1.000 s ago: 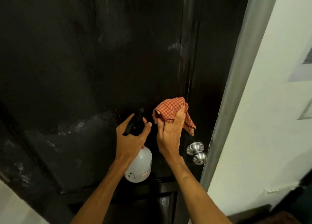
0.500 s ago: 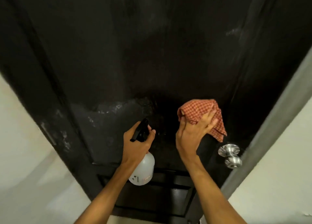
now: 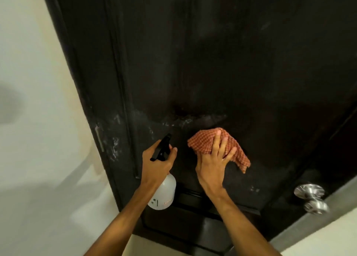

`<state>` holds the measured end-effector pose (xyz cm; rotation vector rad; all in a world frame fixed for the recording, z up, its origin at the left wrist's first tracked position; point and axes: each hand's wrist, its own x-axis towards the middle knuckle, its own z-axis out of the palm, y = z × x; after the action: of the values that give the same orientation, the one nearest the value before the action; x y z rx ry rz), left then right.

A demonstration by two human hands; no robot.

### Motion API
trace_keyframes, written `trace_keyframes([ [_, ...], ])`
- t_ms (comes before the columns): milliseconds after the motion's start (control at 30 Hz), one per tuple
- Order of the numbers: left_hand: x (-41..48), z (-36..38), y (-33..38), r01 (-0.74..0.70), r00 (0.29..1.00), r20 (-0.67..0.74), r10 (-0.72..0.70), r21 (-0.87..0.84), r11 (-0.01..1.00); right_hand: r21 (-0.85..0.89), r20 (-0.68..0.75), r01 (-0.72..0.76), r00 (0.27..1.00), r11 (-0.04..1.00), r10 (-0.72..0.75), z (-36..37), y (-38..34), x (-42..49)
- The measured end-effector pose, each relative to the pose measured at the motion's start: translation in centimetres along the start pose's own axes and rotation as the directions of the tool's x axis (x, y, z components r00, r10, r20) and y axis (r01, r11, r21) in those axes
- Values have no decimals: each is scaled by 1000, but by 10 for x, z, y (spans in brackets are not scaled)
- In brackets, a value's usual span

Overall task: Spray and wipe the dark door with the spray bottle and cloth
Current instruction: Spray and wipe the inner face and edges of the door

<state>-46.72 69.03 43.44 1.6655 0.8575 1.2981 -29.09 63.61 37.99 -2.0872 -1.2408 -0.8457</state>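
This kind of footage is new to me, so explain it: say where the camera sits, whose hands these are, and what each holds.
No machine here: these are a person's two bare hands, filmed by one wide-angle camera worn on the head, looking forward and down, so the arms enter from the bottom edge. The left hand grips a spray bottle by its black trigger top, the white body hanging below. The right hand presses a red checked cloth against the dark door, fingers spread. Pale streaks mark the door left of the bottle. A metal door knob sits at lower right.
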Motion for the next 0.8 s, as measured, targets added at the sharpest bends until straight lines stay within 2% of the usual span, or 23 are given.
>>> trace_keyframes([
  [100, 4, -20, -14, -16, 999, -40, 16, 10, 1000, 12, -23, -21, 1000, 1000, 21, -6, -28, 22],
  [233, 5, -46, -34, 55, 996, -67, -54, 16, 998, 33, -103, 26, 994, 999, -23, -13, -75, 62],
  [333, 7, -68, -45, 41, 994, -98, -36, 42, 998, -48, 38, 128, 991, 991, -126, 12, -92, 40],
  [400, 11, -84, -54, 80, 987, -139, -75, 27, 996, -43, 195, 310, 935, 950, -297, 26, -101, 21],
  [433, 12, -93, -58, 98, 983, -157, -94, 18, 995, -11, 219, 372, 906, 928, -361, 27, -106, 21],
  [533, 18, -116, -69, 108, 977, -184, -105, 9, 994, 45, 110, 436, 892, 899, -438, 14, -138, 55],
  [600, 20, -130, -80, 117, 970, -219, -109, 23, 993, 16, 32, 411, 911, 911, -412, 13, -170, 79],
  [667, 20, -143, -92, 149, 961, -237, -145, -1, 989, -32, 80, 364, 929, 931, -360, 23, -198, 82],
  [733, 18, -153, -102, 132, 962, -238, -131, -12, 991, -19, 195, 458, 874, 889, -445, 42, -211, 64],
  [800, 16, -165, -112, 117, 964, -242, -112, 6, 993, 17, 305, 596, 762, 803, -572, 65, -215, 47],
])
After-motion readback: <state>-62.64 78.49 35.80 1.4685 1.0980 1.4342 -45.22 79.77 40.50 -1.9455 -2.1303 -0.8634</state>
